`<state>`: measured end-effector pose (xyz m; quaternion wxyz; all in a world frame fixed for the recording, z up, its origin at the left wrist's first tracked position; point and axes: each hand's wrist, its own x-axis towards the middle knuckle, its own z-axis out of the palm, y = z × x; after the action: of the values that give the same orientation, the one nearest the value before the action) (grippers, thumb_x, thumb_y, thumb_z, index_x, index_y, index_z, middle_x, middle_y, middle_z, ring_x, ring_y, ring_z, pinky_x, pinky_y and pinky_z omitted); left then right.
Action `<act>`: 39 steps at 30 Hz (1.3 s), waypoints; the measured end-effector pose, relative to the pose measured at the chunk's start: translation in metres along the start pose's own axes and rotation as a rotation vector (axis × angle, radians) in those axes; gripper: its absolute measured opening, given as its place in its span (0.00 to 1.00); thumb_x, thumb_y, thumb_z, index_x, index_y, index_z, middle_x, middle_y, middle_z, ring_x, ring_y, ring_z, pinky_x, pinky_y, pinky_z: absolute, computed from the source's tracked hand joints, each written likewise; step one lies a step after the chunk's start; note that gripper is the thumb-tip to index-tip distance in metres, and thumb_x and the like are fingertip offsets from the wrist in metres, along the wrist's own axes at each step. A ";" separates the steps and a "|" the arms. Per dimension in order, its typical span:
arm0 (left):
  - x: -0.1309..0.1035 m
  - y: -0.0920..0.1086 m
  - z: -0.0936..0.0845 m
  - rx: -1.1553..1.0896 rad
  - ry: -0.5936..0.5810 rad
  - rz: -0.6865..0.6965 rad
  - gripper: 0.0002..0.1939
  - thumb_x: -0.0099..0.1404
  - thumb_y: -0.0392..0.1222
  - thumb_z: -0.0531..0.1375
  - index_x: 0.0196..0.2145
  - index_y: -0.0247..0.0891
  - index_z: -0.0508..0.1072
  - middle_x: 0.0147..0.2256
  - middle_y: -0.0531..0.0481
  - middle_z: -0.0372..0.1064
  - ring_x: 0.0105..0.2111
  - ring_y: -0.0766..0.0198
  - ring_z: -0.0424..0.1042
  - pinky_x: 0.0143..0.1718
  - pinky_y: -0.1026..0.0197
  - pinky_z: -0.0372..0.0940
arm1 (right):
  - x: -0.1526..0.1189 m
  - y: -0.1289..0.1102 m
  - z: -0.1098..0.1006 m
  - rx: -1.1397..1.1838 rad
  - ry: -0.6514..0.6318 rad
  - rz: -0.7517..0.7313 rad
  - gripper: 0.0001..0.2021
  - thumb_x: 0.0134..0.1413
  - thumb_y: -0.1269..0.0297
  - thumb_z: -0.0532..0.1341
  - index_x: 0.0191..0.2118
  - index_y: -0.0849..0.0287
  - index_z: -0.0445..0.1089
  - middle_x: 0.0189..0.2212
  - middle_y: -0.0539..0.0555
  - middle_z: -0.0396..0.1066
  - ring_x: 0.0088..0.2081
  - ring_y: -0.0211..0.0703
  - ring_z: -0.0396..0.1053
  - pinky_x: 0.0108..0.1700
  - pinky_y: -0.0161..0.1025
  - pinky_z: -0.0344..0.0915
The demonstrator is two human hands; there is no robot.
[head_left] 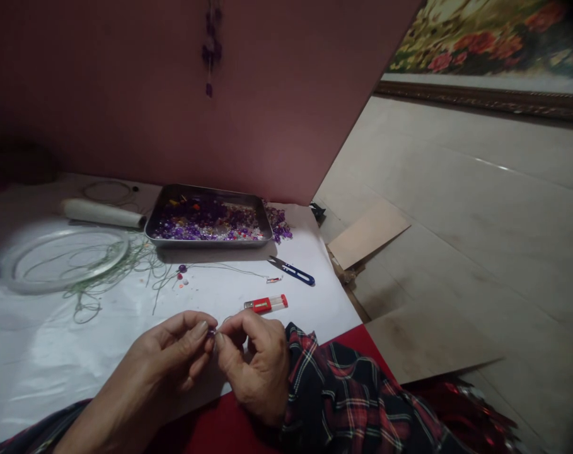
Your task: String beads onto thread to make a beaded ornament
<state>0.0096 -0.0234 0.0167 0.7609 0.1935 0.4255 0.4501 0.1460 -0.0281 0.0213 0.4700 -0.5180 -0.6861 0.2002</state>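
Observation:
Just above the white sheet's near edge, my left hand [175, 353] pinches a small purple bead [211, 330] between thumb and fingers. My right hand [255, 362] meets it from the right, its thumb and index finger pressed together beside the bead. What lies between those right fingertips is too small to tell. A red lighter [266, 304] lies just beyond my right hand, and blue thread snips [293, 271] rest farther back. A metal tray [210, 243] holds many purple, clear and coloured beads.
On the left lie a clear ring [12, 265], tangled green thread [111, 265] and a pale cone [101, 213]. Loose beads [280, 226] spill beside the tray. A purple bead strand [210, 50] hangs against the pink panel [125, 94]. Cardboard [369, 233] lies on the tiled floor.

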 end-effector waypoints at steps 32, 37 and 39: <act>-0.001 0.002 0.005 -0.060 0.086 0.047 0.13 0.40 0.40 0.75 0.23 0.35 0.77 0.17 0.53 0.69 0.16 0.73 0.63 0.17 0.73 0.57 | 0.001 -0.002 -0.001 -0.029 -0.026 0.017 0.06 0.48 0.69 0.60 0.23 0.59 0.68 0.17 0.46 0.67 0.21 0.35 0.62 0.29 0.36 0.54; 0.002 0.000 0.001 -0.035 0.049 0.032 0.12 0.43 0.42 0.74 0.24 0.35 0.78 0.18 0.51 0.70 0.17 0.71 0.65 0.20 0.69 0.62 | 0.001 -0.001 -0.001 -0.024 -0.029 0.012 0.06 0.49 0.69 0.60 0.23 0.59 0.68 0.17 0.46 0.66 0.21 0.34 0.62 0.29 0.35 0.54; 0.002 -0.001 0.001 -0.034 0.063 0.044 0.13 0.41 0.42 0.75 0.24 0.35 0.78 0.19 0.50 0.71 0.19 0.70 0.67 0.21 0.70 0.63 | 0.000 0.000 0.000 -0.014 -0.032 0.017 0.06 0.48 0.69 0.60 0.23 0.59 0.68 0.18 0.46 0.67 0.21 0.34 0.63 0.29 0.35 0.54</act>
<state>0.0111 -0.0221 0.0159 0.7402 0.1757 0.4372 0.4796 0.1460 -0.0280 0.0219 0.4534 -0.5239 -0.6905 0.2076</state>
